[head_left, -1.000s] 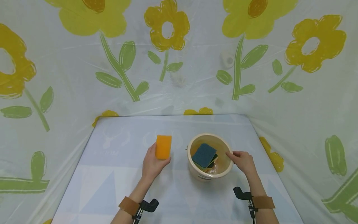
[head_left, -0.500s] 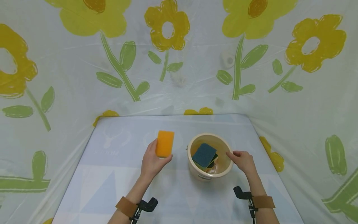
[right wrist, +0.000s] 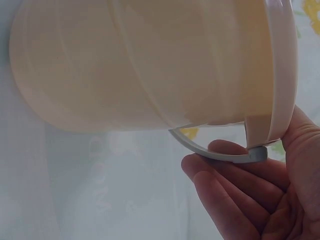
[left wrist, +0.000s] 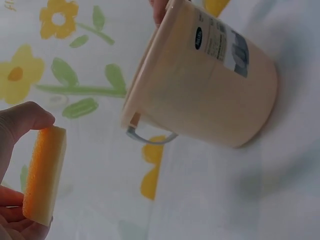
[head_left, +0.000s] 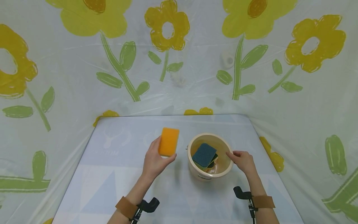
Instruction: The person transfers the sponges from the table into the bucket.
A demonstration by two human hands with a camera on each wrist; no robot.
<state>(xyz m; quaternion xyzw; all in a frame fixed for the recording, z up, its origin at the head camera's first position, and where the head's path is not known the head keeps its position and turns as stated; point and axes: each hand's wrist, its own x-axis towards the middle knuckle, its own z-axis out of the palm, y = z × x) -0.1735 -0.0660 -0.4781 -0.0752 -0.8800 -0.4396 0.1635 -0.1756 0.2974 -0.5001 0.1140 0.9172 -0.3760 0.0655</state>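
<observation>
My left hand (head_left: 154, 161) pinches an orange sponge (head_left: 169, 142) between thumb and fingers, in the air to the left of the bucket. In the left wrist view the sponge (left wrist: 46, 175) shows a pale layer on one side. A cream plastic bucket (head_left: 223, 151) stands upright on the table. My right hand (head_left: 244, 161) grips its right rim, the thumb at the rim and the fingers outside beside the grey handle (right wrist: 215, 156). Inside the bucket lies a sponge with a dark blue-green face (head_left: 204, 155), over other pieces that it partly covers.
The pale table (head_left: 134, 193) has a printed pattern. Behind it and at both sides hangs a white sheet (head_left: 195, 68) with yellow flowers. Each forearm wears a brown band (head_left: 127, 207) with a black camera mount.
My left hand has moved away from me and slightly right with the orange sponge, nearer to the bucket. My right hand and the bucket have stayed in place.
</observation>
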